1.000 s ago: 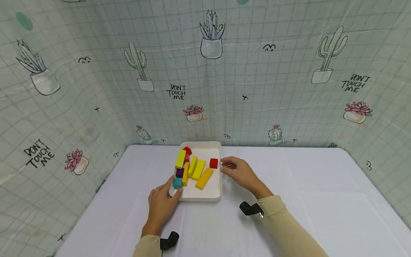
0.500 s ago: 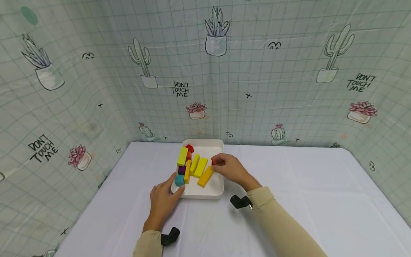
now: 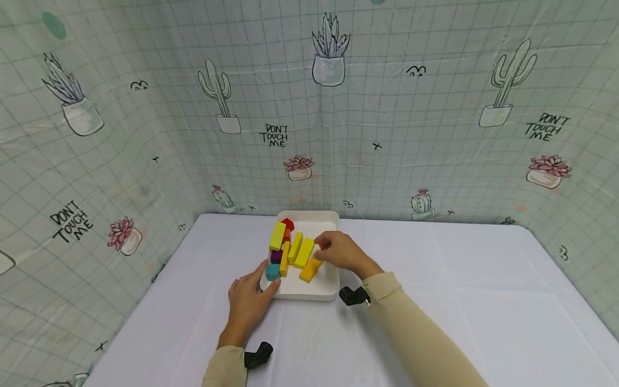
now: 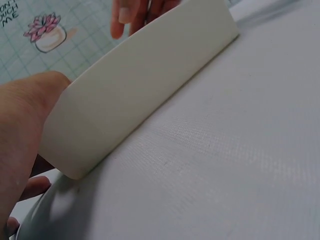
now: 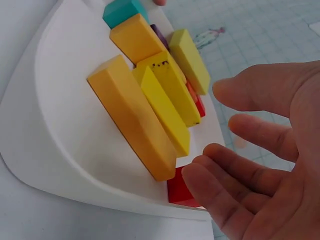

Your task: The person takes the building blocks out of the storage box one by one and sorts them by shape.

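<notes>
A white tray (image 3: 302,295) holds several coloured wooden blocks. My left hand (image 3: 249,306) grips the tray's near left corner, thumb at the rim (image 4: 107,57) in the left wrist view and fingers round the other side. Above the tray's right side hovers my right hand (image 3: 340,251), its fingers loosely bent and apart with nothing between them. A red block (image 5: 180,189) lies right at its fingertips in the right wrist view; the hand mostly hides that block from the head view. An orange-yellow block (image 3: 310,270) lies just below the hand, beside a yellow block (image 3: 304,253).
Along the tray's left side sit a teal block (image 3: 273,271), a purple block (image 3: 276,257), a lime block (image 3: 278,236) and red ones (image 3: 288,224). The tray stands on a white-covered table (image 3: 435,301). A cactus-print cloth (image 3: 377,107) hangs behind.
My right hand has moved left from beyond the tray's right rim to over the blocks, covering the red one on that side. The left hand keeps its hold on the tray.
</notes>
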Demonstrator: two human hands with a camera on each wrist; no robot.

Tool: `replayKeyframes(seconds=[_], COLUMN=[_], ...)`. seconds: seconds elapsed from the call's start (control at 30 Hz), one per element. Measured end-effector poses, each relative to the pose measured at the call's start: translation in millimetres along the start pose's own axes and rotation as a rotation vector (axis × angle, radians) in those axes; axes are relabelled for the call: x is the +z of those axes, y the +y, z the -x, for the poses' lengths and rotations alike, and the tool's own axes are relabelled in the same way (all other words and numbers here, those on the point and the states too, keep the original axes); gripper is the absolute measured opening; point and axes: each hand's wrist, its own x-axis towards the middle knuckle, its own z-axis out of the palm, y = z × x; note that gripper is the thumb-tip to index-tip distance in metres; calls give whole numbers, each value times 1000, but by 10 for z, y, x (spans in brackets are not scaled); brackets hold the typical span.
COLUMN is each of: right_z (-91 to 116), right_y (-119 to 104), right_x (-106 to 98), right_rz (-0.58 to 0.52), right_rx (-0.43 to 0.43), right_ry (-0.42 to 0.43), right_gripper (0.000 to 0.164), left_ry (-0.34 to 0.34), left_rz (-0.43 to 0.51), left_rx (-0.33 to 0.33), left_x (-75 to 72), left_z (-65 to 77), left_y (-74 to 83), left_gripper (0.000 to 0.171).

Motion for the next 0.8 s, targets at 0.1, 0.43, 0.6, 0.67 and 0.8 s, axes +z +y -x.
replayKeyframes(seconds=[0.1,0.43,0.6,0.67,0.8], right_z=[-20,-26,-40,-43,-36], right_y=[21,27,-18,-38,-69], right_x=[37,132,146,154,176], right_rz=[-9,135,217,243,277], right_rx=[20,5,7,18,40], right_ry=[0,-17,-44,-50,-54], right_gripper=[37,39,43,45,50], left_ry=[10,24,33,33,32], left_rz=[-2,14,26,27,28], left_rx=[3,8,12,9,-2], left_x=[5,51,48,47,40], left_z=[0,-9,-9,-8,3], left_y=[-9,-36,-35,-36,-30], left_gripper=[64,61,60,60,60])
